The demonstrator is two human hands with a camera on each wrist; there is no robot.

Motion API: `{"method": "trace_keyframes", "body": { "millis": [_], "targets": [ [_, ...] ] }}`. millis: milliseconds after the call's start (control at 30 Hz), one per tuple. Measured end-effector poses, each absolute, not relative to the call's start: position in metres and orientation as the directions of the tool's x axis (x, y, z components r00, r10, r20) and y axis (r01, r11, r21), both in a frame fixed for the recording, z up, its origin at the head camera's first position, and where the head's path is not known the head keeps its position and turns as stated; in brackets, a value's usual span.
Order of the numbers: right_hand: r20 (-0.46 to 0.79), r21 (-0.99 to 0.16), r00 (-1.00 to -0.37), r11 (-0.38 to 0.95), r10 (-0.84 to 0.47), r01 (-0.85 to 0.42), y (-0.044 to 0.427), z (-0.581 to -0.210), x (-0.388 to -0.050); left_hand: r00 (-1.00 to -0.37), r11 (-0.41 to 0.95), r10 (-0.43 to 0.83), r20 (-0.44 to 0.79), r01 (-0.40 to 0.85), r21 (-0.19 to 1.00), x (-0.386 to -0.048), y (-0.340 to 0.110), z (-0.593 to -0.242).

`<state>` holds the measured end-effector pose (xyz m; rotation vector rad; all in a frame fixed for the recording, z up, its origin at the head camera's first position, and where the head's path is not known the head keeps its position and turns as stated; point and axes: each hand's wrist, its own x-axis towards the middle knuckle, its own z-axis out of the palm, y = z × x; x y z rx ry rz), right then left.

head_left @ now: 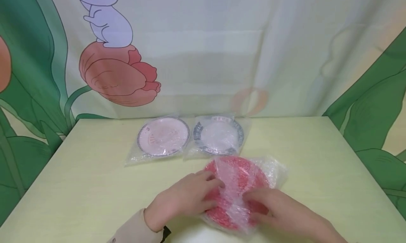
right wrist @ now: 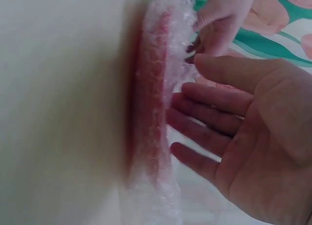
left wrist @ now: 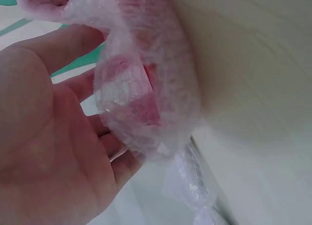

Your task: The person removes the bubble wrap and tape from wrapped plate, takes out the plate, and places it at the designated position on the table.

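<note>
A round red plate in clear bubble wrap lies near the front of the table. My left hand touches the wrap on its left part with bent, relaxed fingers; in the left wrist view the palm of the left hand faces the wrapped plate. On the plate's right side is my right hand, its fingers over the wrap. In the right wrist view the right hand has loosely extended fingers beside the wrapped edge. The wrap hides parts of the plate.
Behind the red plate lie two more plates in bubble wrap, a pinkish one and a white one with a dark patterned rim. A printed curtain hangs behind the pale yellow table.
</note>
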<state>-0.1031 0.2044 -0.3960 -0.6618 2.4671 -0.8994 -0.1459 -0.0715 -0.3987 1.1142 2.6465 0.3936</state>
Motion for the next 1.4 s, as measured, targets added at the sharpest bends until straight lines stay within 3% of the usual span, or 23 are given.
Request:
{"method": "trace_keyframes", "body": {
  "millis": [367,500,633,800,933,1167,1400],
  "targets": [
    [-0.272,-0.623,-0.774,0.718,-0.572,-0.311,0.202,-0.402,-0.091,-0.689,0.676,0.718,-0.097,0.659,0.331,-0.148,-0.073,-0.392],
    [-0.287,-0.606,-0.771,0.731,-0.569,-0.314,0.2,-0.402,-0.092,-0.692,0.677,0.72,-0.054,0.682,0.276,-0.145,-0.069,-0.389],
    [-0.286,-0.589,-0.779,0.744,-0.558,-0.317,0.195,-0.4,-0.093,-0.628,0.613,0.778,0.001,0.76,0.214,-0.141,-0.065,-0.386],
    [-0.259,-0.556,-0.788,0.754,-0.558,-0.351,0.186,-0.4,-0.092,-0.497,0.474,0.866,0.052,0.85,0.232,-0.136,-0.06,-0.389],
    [-0.206,-0.509,-0.782,0.747,-0.588,-0.427,0.18,-0.407,-0.092,-0.429,0.395,0.899,0.089,0.882,0.257,-0.132,-0.06,-0.397],
    [-0.177,-0.477,-0.788,0.752,-0.589,-0.455,0.182,-0.418,-0.094,-0.407,0.378,0.912,0.048,0.881,0.285,-0.126,-0.063,-0.411],
    [-0.226,-0.472,-0.795,0.777,-0.563,-0.416,0.181,-0.415,-0.1,-0.414,0.413,0.91,-0.013,0.904,0.114,-0.126,-0.058,-0.414]
  ]
}}
